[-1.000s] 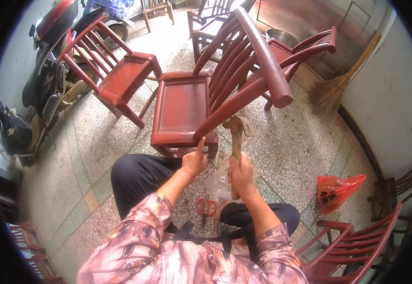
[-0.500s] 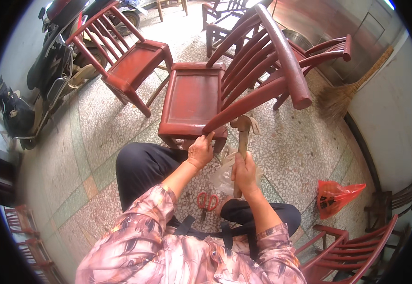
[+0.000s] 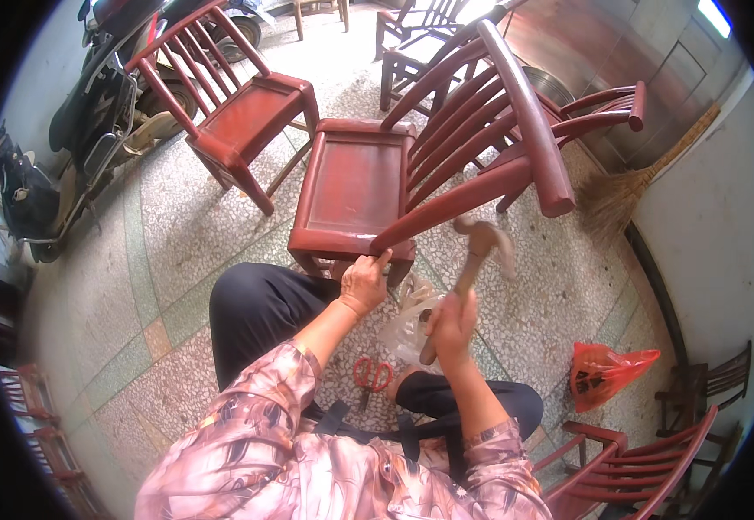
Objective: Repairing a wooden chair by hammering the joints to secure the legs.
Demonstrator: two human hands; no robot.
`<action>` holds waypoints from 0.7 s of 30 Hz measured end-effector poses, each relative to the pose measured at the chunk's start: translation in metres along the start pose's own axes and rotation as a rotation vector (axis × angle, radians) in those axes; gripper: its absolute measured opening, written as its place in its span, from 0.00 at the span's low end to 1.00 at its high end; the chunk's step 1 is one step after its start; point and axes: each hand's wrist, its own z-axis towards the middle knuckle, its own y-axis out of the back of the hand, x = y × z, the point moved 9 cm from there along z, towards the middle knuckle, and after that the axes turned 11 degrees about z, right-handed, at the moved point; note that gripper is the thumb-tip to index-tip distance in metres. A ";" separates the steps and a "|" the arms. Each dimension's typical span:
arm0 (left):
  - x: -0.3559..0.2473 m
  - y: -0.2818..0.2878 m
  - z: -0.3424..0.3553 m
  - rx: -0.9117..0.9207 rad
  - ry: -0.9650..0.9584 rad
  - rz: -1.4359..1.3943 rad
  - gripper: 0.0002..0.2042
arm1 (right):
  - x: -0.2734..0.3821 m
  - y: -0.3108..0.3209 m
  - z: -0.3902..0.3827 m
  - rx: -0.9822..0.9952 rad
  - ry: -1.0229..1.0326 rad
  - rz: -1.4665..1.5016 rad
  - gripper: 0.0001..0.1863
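Note:
A dark red wooden chair (image 3: 353, 182) stands in front of me with its slatted back on the right. My left hand (image 3: 365, 284) is at the near right corner of its seat, fingers pinched together by the foot of the back post. What those fingers hold, if anything, is too small to make out. In my right hand (image 3: 451, 328) is a claw hammer (image 3: 472, 260), gripped by its wooden handle. Its head is raised to the right of the corner, apart from the chair and slightly blurred.
Red-handled scissors (image 3: 372, 374) lie on the floor between my legs, near a clear plastic bag (image 3: 410, 334). A red bag (image 3: 609, 374) sits at right, with another chair (image 3: 628, 464) below it. A second chair (image 3: 251, 113), a scooter (image 3: 91, 147) and a straw broom (image 3: 620, 195) stand farther off.
The hammer has tilted, its head swinging to the right, while my right hand has shifted slightly. My left hand stays at the chair's corner.

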 end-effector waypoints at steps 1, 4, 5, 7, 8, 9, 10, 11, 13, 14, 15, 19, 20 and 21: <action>-0.003 0.003 0.001 -0.045 -0.015 -0.008 0.24 | -0.002 0.001 0.003 -0.002 0.002 -0.004 0.11; 0.000 -0.004 -0.005 0.065 0.009 0.052 0.26 | -0.031 -0.007 0.007 0.097 -0.333 -0.471 0.10; 0.000 -0.008 0.000 0.055 0.001 0.046 0.27 | -0.025 -0.008 0.005 0.080 -0.327 -0.446 0.10; 0.002 -0.008 -0.003 0.038 0.003 0.049 0.27 | -0.013 -0.012 0.001 0.068 -0.326 -0.422 0.10; 0.003 -0.007 -0.004 0.021 0.004 0.052 0.28 | -0.004 -0.014 0.002 0.056 -0.278 -0.399 0.11; 0.001 -0.007 -0.003 0.022 0.001 0.049 0.28 | 0.004 -0.014 0.003 0.040 -0.227 -0.376 0.11; 0.000 -0.008 -0.003 0.036 0.010 0.037 0.27 | 0.005 -0.012 0.005 0.037 -0.227 -0.377 0.11; -0.001 -0.008 -0.003 0.050 0.018 0.025 0.27 | 0.010 -0.011 0.009 0.029 -0.181 -0.327 0.11; -0.001 -0.006 -0.001 0.019 0.011 0.019 0.27 | 0.014 -0.008 0.016 0.020 -0.138 -0.276 0.11; -0.002 -0.003 -0.001 -0.014 0.003 0.015 0.27 | 0.006 -0.007 0.019 0.034 -0.213 -0.343 0.13; -0.004 -0.002 0.000 -0.012 -0.001 0.013 0.27 | -0.002 -0.004 0.020 0.044 -0.285 -0.410 0.14; -0.004 -0.005 0.000 0.019 0.002 0.046 0.27 | -0.025 -0.003 0.016 0.076 -0.425 -0.507 0.16; -0.003 -0.005 0.000 0.018 -0.003 0.049 0.27 | -0.025 -0.003 0.014 0.076 -0.423 -0.507 0.16; -0.001 -0.005 -0.001 0.015 0.000 0.052 0.27 | -0.022 -0.002 0.014 0.063 -0.392 -0.486 0.15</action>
